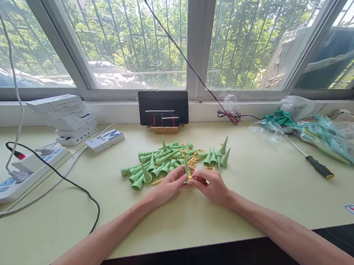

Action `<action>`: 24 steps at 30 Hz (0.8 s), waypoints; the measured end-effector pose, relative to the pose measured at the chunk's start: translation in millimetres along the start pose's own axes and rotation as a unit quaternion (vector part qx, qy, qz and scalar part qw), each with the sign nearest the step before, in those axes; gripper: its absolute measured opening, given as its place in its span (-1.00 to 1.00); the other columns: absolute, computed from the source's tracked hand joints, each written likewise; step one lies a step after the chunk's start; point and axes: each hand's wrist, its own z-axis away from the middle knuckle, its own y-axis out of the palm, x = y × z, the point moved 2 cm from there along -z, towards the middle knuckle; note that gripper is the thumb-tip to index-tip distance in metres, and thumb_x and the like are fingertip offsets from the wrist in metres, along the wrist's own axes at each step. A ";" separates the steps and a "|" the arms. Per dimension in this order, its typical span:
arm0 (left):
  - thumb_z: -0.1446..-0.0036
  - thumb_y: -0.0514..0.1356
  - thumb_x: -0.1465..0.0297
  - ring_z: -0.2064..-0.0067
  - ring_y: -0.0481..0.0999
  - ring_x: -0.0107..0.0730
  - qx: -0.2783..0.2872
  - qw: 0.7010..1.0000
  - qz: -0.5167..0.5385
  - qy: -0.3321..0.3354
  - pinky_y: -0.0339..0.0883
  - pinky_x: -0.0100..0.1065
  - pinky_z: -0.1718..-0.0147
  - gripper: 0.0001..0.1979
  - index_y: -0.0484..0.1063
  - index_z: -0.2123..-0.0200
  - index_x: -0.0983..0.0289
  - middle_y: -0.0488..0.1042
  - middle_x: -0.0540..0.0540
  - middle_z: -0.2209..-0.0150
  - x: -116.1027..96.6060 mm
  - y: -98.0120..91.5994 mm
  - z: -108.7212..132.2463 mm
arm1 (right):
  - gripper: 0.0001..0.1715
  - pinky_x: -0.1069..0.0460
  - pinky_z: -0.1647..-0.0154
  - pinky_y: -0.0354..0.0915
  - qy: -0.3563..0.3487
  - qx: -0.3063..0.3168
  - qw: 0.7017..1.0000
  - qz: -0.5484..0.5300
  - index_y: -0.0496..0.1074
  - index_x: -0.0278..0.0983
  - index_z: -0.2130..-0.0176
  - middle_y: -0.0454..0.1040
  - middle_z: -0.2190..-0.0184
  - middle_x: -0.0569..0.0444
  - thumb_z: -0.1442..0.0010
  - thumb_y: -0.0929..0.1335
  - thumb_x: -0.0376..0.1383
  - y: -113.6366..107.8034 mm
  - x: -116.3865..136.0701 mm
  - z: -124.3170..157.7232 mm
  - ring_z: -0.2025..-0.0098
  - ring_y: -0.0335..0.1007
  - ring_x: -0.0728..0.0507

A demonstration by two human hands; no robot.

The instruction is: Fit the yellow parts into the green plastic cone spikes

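Observation:
My left hand [171, 183] is closed around a green plastic cone-shaped spike [186, 163], held with its point up over the front middle of the table. At the spike's side, my right hand [212, 185] pinches a small yellow plastic piece [190, 175] between thumb and fingers. The piece touches the spike or sits right before it; I cannot tell which. Just beyond my hands lies a pile of green spikes [151, 164], some standing and some on their sides, with small yellow pieces [194, 160] among them. Several more green spikes [213, 157] stand grouped beyond my right hand.
Behind the pile, a phone [165, 120] leans against a dark tablet [163, 99]. White boxes [71, 118], a power strip [27, 174] and cables lie left. A screwdriver [318, 166] and plastic bags [322, 136] lie right. The table's front edge [183, 252] runs below my forearms.

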 end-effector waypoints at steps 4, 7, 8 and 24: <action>-0.29 0.14 0.26 -0.18 0.35 -0.12 -0.001 1.000 -0.010 0.002 0.32 -0.18 -0.09 -0.66 0.37 -0.11 0.15 0.32 0.15 -0.19 -1.6 0.7 0.2 | -0.76 0.12 0.55 0.17 0.006 0.000 1.000 0.005 0.45 -0.28 0.36 0.32 0.60 0.17 -0.26 0.36 -0.17 -0.2 -1.9 0.4 0.61 0.11 0.04; -0.29 0.14 0.25 -0.17 0.36 -0.15 -0.006 1.000 -0.018 0.006 0.32 -0.20 -0.08 -0.66 0.37 -0.10 0.17 0.36 0.15 -0.16 -2.4 1.3 0.2 | -0.77 0.12 0.56 0.18 0.014 0.006 1.000 0.001 0.44 -0.28 0.36 0.31 0.61 0.17 -0.25 0.36 -0.17 -0.7 -1.8 0.5 0.62 0.12 0.04; -0.29 0.14 0.25 -0.16 0.36 -0.16 -0.008 1.000 -0.020 0.007 0.33 -0.20 -0.08 -0.67 0.37 -0.09 0.16 0.37 0.15 -0.15 -2.7 1.5 0.2 | -0.78 0.12 0.56 0.18 0.017 0.007 1.000 -0.002 0.44 -0.28 0.36 0.30 0.62 0.18 -0.25 0.37 -0.18 -0.9 -1.6 0.4 0.62 0.12 0.04; -0.19 0.23 0.25 0.27 0.44 -0.34 -0.047 0.992 -0.099 0.055 0.40 -0.33 0.31 -0.74 0.47 0.15 0.30 0.46 0.15 0.20 -19.5 3.3 0.1 | -0.81 0.10 0.58 0.12 0.068 0.039 0.996 -0.033 0.42 -0.29 0.31 0.23 0.63 0.19 -0.29 0.28 -0.26 -9.6 2.7 -2.5 0.61 0.09 0.02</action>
